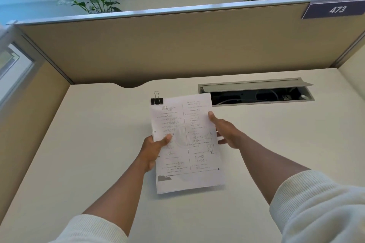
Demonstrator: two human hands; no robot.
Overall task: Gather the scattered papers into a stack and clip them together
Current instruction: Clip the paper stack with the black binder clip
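A stack of printed white papers (187, 144) is held above the pale desk, near its middle. A black binder clip (157, 100) with wire handles sits clamped on the stack's top left corner. My left hand (153, 150) grips the stack's left edge, thumb on the front page and fingers behind. My right hand (225, 130) holds the right edge, its thumb lying on the front of the page and its fingers reaching behind the sheets.
An open cable hatch (256, 92) with a raised grey lid is set in the desk behind the papers to the right. Beige partition walls (177, 45) enclose the desk (98, 144) on three sides. A sign reading 473 (335, 9) hangs top right.
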